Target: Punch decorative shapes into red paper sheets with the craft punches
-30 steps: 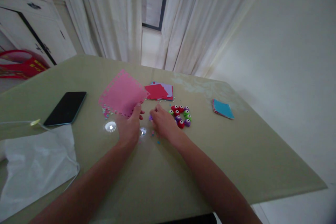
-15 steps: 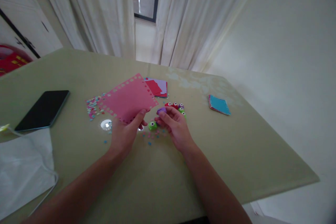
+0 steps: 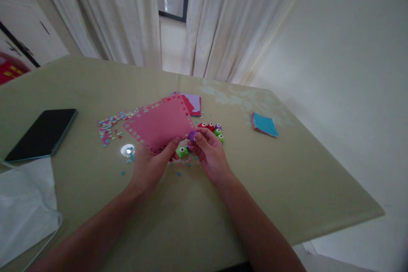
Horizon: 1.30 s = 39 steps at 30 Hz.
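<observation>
A pink sheet of paper (image 3: 162, 119), with rows of small punched holes along its edges, is pinched at its near edge by my left hand (image 3: 153, 163). My right hand (image 3: 211, 153) grips a small purple paper punch (image 3: 192, 136) between thumb and fingers. The punch is at the sheet's right corner; my fingers hide whether the paper is inside it. Just below, between my hands, sits a green punch (image 3: 182, 151) with an eye on it. Several red, purple and green punches (image 3: 210, 126) with eyes stand behind my right hand.
Paper confetti (image 3: 106, 129) lies left of the sheet. Red and lilac papers (image 3: 193, 102) lie behind it. A stack of blue-topped papers (image 3: 265, 124) is to the right. At left are a black tablet (image 3: 41, 134) and a white face mask (image 3: 27, 208).
The purple punch has come up against the sheet's right corner. The sheet has tilted and shifted slightly, uncovering more confetti behind it. The whole view has shifted a little.
</observation>
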Each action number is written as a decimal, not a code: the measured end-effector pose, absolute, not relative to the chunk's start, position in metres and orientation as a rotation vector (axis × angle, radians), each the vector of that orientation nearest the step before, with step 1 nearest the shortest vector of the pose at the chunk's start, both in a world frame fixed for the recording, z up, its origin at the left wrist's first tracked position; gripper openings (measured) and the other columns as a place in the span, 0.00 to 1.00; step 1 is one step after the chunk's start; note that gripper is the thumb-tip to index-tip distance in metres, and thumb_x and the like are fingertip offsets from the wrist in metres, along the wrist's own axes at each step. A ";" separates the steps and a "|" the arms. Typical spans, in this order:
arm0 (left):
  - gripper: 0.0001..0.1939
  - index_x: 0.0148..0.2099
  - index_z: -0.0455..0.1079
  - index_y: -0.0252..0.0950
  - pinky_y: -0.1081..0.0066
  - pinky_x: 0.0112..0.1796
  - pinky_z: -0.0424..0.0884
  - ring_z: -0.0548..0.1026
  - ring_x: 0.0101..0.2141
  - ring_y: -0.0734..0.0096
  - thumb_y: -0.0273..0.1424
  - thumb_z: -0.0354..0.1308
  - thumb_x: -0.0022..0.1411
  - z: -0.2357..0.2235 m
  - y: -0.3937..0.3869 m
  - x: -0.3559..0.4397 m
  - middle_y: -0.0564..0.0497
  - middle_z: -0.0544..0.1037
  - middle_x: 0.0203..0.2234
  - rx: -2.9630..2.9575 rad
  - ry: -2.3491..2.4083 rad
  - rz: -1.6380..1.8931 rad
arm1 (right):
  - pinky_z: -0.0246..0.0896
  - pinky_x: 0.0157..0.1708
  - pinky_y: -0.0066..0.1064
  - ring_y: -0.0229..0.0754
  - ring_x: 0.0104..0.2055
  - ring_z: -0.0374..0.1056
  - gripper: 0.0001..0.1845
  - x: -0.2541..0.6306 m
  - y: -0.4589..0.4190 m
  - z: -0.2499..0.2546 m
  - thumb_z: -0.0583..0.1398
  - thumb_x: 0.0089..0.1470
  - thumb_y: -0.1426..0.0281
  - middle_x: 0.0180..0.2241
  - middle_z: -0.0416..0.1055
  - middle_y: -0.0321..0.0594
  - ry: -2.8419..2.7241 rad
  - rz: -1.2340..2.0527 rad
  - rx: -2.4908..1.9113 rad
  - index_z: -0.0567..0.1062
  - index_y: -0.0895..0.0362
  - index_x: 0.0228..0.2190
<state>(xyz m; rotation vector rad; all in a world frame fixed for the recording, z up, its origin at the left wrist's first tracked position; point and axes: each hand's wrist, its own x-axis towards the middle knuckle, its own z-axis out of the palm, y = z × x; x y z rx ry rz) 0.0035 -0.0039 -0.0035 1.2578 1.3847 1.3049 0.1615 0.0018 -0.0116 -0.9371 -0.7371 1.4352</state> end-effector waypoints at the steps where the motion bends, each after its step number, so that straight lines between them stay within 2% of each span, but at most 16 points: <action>1: 0.19 0.21 0.75 0.39 0.72 0.20 0.67 0.72 0.17 0.68 0.44 0.67 0.57 -0.003 -0.004 0.003 0.53 0.75 0.14 1.271 1.383 1.301 | 0.73 0.32 0.28 0.36 0.30 0.73 0.27 0.161 0.002 -0.011 0.80 0.39 0.53 0.32 0.77 0.33 -0.720 1.438 -0.930 0.80 0.52 0.37; 6: 0.19 0.20 0.74 0.39 0.72 0.20 0.65 0.72 0.17 0.69 0.44 0.68 0.57 -0.005 -0.003 0.003 0.54 0.74 0.14 1.296 1.349 1.291 | 0.62 0.24 0.25 0.32 0.24 0.62 0.28 0.162 0.002 -0.009 0.78 0.43 0.51 0.27 0.72 0.30 -0.770 1.415 -0.897 0.84 0.53 0.41; 10: 0.18 0.22 0.75 0.39 0.72 0.20 0.65 0.72 0.17 0.70 0.43 0.68 0.58 -0.007 -0.002 0.003 0.54 0.74 0.14 1.309 1.332 1.284 | 0.58 0.23 0.23 0.31 0.23 0.59 0.24 0.163 0.002 -0.010 0.79 0.43 0.53 0.25 0.69 0.28 -0.747 1.427 -0.862 0.83 0.54 0.37; 17: 0.17 0.24 0.76 0.38 0.74 0.20 0.65 0.72 0.17 0.71 0.43 0.68 0.58 -0.008 -0.001 0.001 0.55 0.75 0.14 1.334 1.326 1.283 | 0.63 0.23 0.21 0.30 0.23 0.65 0.25 0.165 0.001 -0.010 0.80 0.41 0.54 0.27 0.74 0.29 -0.734 1.473 -0.890 0.83 0.54 0.37; 23: 0.13 0.28 0.79 0.37 0.75 0.20 0.65 0.73 0.18 0.71 0.41 0.69 0.57 -0.010 0.000 0.002 0.56 0.77 0.17 1.331 1.281 1.297 | 0.66 0.25 0.20 0.30 0.24 0.67 0.23 0.166 0.002 -0.008 0.81 0.39 0.55 0.26 0.76 0.31 -0.738 1.474 -0.902 0.84 0.56 0.32; 28: 0.11 0.31 0.80 0.37 0.75 0.21 0.67 0.74 0.19 0.71 0.40 0.69 0.58 -0.012 0.000 0.003 0.55 0.79 0.19 1.339 1.263 1.301 | 0.66 0.24 0.20 0.30 0.23 0.67 0.23 0.167 0.001 -0.007 0.81 0.39 0.55 0.26 0.75 0.31 -0.767 1.460 -0.958 0.83 0.55 0.31; 39: 0.14 0.29 0.79 0.36 0.74 0.19 0.66 0.73 0.18 0.69 0.42 0.69 0.57 -0.011 0.001 0.004 0.54 0.77 0.17 1.328 1.285 1.260 | 0.64 0.25 0.21 0.30 0.24 0.65 0.23 0.167 0.001 -0.007 0.80 0.40 0.53 0.26 0.74 0.31 -0.823 1.461 -0.950 0.82 0.56 0.30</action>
